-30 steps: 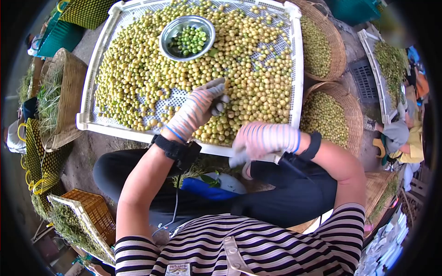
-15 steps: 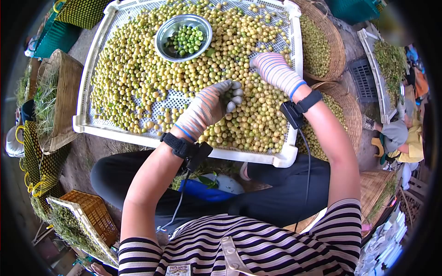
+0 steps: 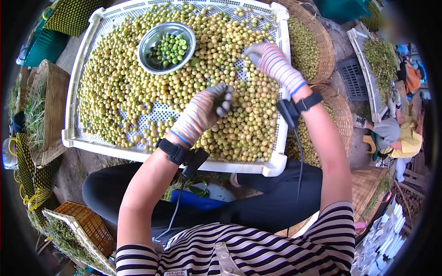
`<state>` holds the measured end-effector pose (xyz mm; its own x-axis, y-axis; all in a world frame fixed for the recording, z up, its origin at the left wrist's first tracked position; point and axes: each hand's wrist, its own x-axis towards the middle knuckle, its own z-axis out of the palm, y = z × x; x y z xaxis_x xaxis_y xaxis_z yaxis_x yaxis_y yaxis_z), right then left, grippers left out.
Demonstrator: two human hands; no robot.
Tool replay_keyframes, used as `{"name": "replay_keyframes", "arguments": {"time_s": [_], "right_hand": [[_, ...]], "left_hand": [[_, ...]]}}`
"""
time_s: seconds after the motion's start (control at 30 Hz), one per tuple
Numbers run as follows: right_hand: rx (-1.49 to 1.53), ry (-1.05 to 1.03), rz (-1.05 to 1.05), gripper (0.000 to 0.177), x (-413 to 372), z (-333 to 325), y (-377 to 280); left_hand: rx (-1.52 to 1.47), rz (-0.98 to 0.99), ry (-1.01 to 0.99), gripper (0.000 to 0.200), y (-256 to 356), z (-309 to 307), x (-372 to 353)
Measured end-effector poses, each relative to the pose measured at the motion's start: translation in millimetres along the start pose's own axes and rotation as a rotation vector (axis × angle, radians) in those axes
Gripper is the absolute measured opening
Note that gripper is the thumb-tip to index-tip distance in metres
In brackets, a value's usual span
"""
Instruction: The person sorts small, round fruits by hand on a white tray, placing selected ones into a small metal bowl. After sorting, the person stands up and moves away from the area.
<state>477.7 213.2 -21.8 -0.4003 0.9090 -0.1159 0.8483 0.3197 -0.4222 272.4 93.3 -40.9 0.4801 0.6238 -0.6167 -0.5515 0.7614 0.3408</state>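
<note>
Small round yellow-green fruits [image 3: 115,92] cover most of a white perforated plastic tray [image 3: 221,166] in front of me. My left hand [image 3: 202,108], in a striped glove with grey fingers, is just above the fruits near the tray's middle. Its fingers curl in towards the palm, and whatever lies inside is hidden. My right hand [image 3: 271,64], gloved alike, hovers over the fruits at the right side with bent fingertips somewhat apart. Nothing shows between them. A metal bowl [image 3: 143,54] rests on the fruits behind my left hand, holding greener fruits [image 3: 170,49].
Round wicker baskets [image 3: 326,50] of similar fruits stand along the tray's right side. Beyond them are a dark crate [image 3: 352,79] and another white tray [image 3: 374,99] of greenery. A woven basket [image 3: 55,106] stands at left. Another person [image 3: 391,133] sits at far right.
The whole view has shifted, putting the tray lower and further left. My right hand's fingertips have lifted from among the fruits and show more. My left hand keeps its curled shape.
</note>
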Motion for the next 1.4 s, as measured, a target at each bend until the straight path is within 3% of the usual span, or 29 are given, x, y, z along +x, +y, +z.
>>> {"name": "replay_keyframes", "arguments": {"time_s": [0.1, 0.17, 0.27, 0.33, 0.4, 0.43, 0.47, 0.53, 0.63, 0.73, 0.8, 0.87, 1.0, 1.07, 1.13, 1.2, 1.27, 1.33, 1.4], "right_hand": [[-0.197, 0.071, -0.034, 0.024, 13, -22, 12], [-0.376, -0.210, 0.208, 0.027, 14, -34, 3], [-0.417, -0.222, 0.323, 0.027, 22, -11, 8], [-0.389, -0.194, 0.293, 0.029, 22, -5, 19], [0.060, -0.250, 0.084, 0.031, 19, -12, 16], [0.308, -0.272, 0.112, 0.016, 11, -10, 13], [0.306, -0.274, 0.110, 0.016, 2, -11, 0], [0.453, -0.270, -0.121, 0.016, -11, -10, -15], [0.217, -0.176, -0.190, 0.021, -22, -6, -22], [0.129, -0.228, -0.182, 0.022, -30, -15, -39], [0.177, -0.240, -0.194, 0.022, -31, -11, -40], [0.399, -0.276, -0.230, 0.023, -30, -3, -39], [0.475, -0.287, -0.204, 0.018, -13, -4, -16], [0.116, -0.003, -0.018, 0.011, 11, -1, 15], [-0.132, 0.231, -0.271, 0.013, 21, 0, 48], [-0.198, 0.152, -0.248, 0.018, 22, -5, 42], [-0.392, -0.067, -0.102, 0.020, 25, -5, 34], [-0.338, -0.063, -0.116, 0.020, 26, -1, 32], [-0.376, -0.095, 0.004, 0.019, 30, 0, 29]], "left_hand": [[0.115, 0.027, 0.051, 0.026, 3, 3, 4], [0.170, 0.066, 0.097, 0.026, 8, 13, 10], [0.242, 0.135, 0.132, 0.024, 16, 24, 20], [0.213, 0.161, 0.133, 0.022, 20, 31, 28], [0.199, 0.158, 0.108, 0.021, 19, 29, 37], [0.193, 0.131, 0.083, 0.021, 19, 27, 42], [0.187, 0.105, 0.058, 0.021, 19, 26, 44], [0.159, 0.086, 0.048, 0.020, 17, 28, 46], [0.171, 0.068, 0.028, 0.020, 14, 26, 42], [0.241, -0.014, -0.019, 0.021, 19, 17, 30], [0.196, -0.047, -0.109, 0.018, 21, 12, 25], [0.147, -0.035, -0.102, 0.018, 22, 13, 17], [0.025, -0.056, -0.082, 0.021, 23, 6, 8], [0.122, 0.025, -0.006, 0.020, 21, 10, 3], [0.116, 0.026, 0.010, 0.020, 19, 16, 0], [0.110, 0.028, 0.027, 0.021, 19, 17, 3], [0.100, 0.053, -0.113, 0.020, 18, 16, 9], [0.097, 0.023, -0.091, 0.020, 19, 19, 14], [0.128, 0.013, -0.039, 0.022, 18, 19, 20]]}}
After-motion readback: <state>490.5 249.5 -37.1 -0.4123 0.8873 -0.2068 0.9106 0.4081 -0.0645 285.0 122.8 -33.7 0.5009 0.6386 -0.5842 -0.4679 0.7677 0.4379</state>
